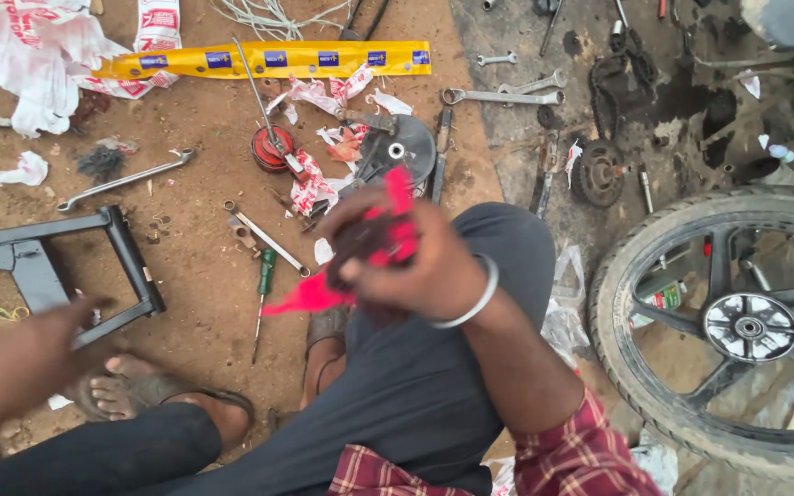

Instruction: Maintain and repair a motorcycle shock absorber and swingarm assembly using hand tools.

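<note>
Right hand point(415, 262) at frame centre is clenched on a crumpled red plastic wrapper point(360, 266), held above the knee, off the dirt. Left hand point(43, 354) at lower left is blurred with fingers spread, gripping nothing, near the grey metal frame bracket point(57, 266).

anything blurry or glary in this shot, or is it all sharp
Head view: the left hand is smeared by motion blur, and the right hand with its red wrapper is soft too; the spanners and wheel on the ground are sharp; light is flat daylight with faint shadows; slight glare on the yellow strip; the edges bow a little from the wide lens.
</note>
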